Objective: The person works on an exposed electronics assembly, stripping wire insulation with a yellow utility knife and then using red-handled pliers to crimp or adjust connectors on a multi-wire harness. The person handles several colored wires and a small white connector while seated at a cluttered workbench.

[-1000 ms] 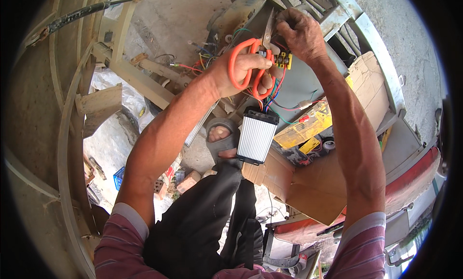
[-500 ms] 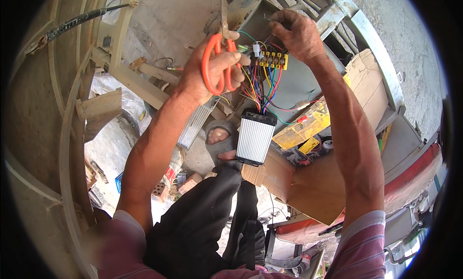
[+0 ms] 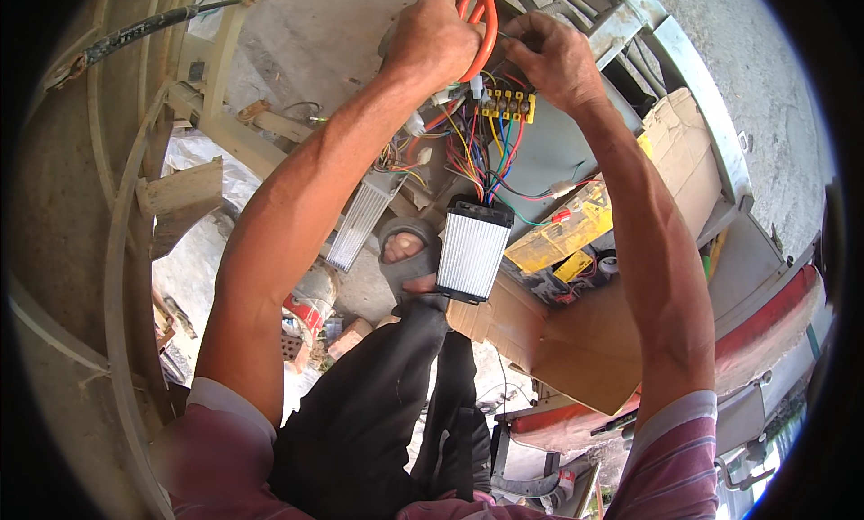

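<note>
My left hand (image 3: 434,36) is closed around scissors with orange handles (image 3: 490,36), high in the view; their blades are mostly hidden or cut off by the top edge. Beside it, my right hand (image 3: 551,54) pinches the end of a thin wire, which is hard to make out. Just below both hands sits a yellow terminal block (image 3: 509,107) with several coloured wires (image 3: 477,151) running from it. These lead down toward a silver ribbed controller box (image 3: 472,252) with black ends. A white connector (image 3: 477,86) hangs next to the terminal block.
A second ribbed metal box (image 3: 364,221) with loose wires lies to the left. My sandalled foot (image 3: 407,255) is between the boxes. Right of them are a yellow casing (image 3: 567,228) and cardboard (image 3: 589,354). A metal frame (image 3: 702,97) curves along the right.
My left hand has moved up and right with the scissors, bringing them close to my right hand. My right hand has stayed nearly in place.
</note>
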Demonstrator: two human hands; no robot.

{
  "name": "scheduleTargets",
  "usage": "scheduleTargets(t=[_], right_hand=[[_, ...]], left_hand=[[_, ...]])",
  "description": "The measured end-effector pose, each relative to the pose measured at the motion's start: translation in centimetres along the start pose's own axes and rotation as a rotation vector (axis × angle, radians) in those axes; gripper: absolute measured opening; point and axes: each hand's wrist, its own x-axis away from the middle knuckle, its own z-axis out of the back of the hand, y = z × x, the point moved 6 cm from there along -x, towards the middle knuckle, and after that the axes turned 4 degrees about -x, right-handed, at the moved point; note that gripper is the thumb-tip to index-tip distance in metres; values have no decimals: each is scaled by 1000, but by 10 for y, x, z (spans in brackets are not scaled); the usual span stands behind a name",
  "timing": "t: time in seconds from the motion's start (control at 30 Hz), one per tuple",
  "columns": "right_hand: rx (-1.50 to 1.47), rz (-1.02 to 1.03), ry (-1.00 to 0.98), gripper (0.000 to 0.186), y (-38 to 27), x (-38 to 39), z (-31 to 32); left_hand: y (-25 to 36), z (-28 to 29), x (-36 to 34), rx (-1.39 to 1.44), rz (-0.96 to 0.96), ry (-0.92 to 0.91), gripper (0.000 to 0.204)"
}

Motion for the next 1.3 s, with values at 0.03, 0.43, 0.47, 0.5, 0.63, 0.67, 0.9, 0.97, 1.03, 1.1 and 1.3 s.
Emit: scheduleTargets(t=[0.03,0.43,0.47,0.5,0.63,0.67,0.9,0.97,1.03,1.1,1.3], right_hand=[[-21,-21,-1,21,1,0,-1],[10,-21,4,22,1,0,2],[8,-40,0,23,3,0,2],[15,-24,4,23,3,-1,3],[16,36,11,25,4,-1,1],[11,50,12,25,4,0,1],[7,56,22,25,6,-3,1],[33,71,28,25,5,-3,-1],[61,90,28,25,3,-4,-3],[63,83,29,24,2,-4,-3],[77,16,13,23,1,-1,-3]], left_hand=[[3,-2,-2,-50,4,13,29],[-1,-12,0,-22,4,102,33],[-4,-14,0,-22,-12,135,32],[-8,-16,-1,-22,-27,168,32],[-34,-32,-13,691,100,43,40],[-39,-25,-14,816,89,61,44],[-47,11,36,486,118,-184,56],[-43,7,59,282,116,-239,52],[-37,6,74,131,76,-280,43],[-33,6,78,-23,34,-265,39],[-30,-2,78,-186,13,-325,36]])
